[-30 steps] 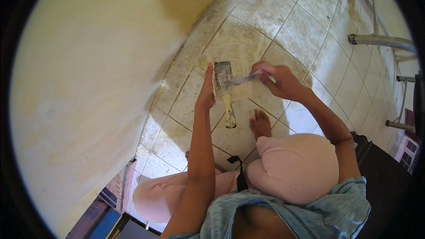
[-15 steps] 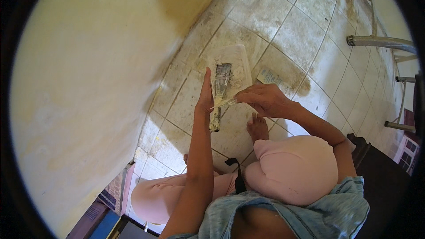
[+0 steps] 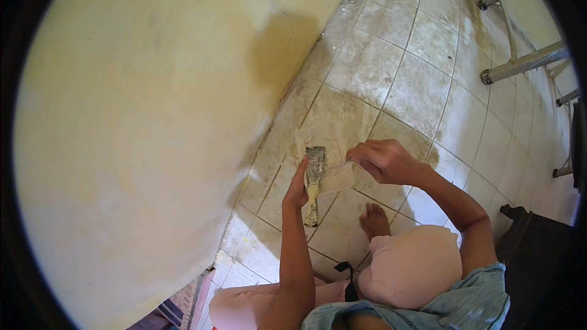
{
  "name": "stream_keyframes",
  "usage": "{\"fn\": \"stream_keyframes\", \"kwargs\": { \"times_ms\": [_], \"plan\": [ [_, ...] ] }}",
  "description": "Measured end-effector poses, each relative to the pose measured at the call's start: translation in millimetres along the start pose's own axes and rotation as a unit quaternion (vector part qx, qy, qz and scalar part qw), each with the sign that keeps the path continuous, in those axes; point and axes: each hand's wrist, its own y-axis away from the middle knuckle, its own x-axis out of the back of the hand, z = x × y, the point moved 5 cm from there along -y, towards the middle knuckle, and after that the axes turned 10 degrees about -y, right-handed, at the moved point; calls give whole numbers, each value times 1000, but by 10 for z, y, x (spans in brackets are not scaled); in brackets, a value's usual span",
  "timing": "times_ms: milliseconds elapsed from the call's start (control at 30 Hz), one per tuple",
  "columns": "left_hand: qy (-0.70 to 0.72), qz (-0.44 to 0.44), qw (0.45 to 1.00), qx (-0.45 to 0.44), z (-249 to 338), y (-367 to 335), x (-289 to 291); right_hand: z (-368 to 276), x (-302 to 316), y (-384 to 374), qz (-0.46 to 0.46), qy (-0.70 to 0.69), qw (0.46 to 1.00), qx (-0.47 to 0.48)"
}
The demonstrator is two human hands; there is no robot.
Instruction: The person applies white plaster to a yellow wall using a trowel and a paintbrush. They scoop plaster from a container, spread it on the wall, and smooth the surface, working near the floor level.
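My left hand (image 3: 297,193) is closed along the left side of a putty knife (image 3: 313,190), its fingers partly hidden. The knife's dark, smeared blade points away from me, and its pale, caked handle points toward me. Right of the blade, my right hand (image 3: 386,161) has its fingers pinched together on a thin, pale, flat piece (image 3: 351,161), mostly covered by the fingers. Beneath the knife and between my hands, a translucent shallow plastic tray (image 3: 330,133) with whitish residue rests on the floor.
A stained yellow wall (image 3: 153,116) rises along the left. Dirty pale floor tiles (image 3: 422,76) spread ahead. Metal furniture legs (image 3: 526,64) stand at the far right, and dark furniture (image 3: 535,256) is near my right side. My bare foot (image 3: 374,221) is by the tray.
The view has shifted, so the tray and hands appear lower. My right hand has moved from the knife's handle out to the right. The left hand stays beside the knife.
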Motion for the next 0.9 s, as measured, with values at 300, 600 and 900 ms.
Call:
{"fn": "stream_keyframes", "kwargs": {
  "times_ms": [300, 600, 900],
  "plan": [
    [-75, -68, 994, -29, -29, -131, 177, -104, -424, -31, -251, 110, 959, 73],
    [-63, -13, 997, -42, 129, 23, 42, 108, 20, -177, -21, -22, 999, -35],
    [17, -9, 996, -90, 158, 6, -13, 1321, -10, 625, 268, -266, 876, -300]
  ]
}}
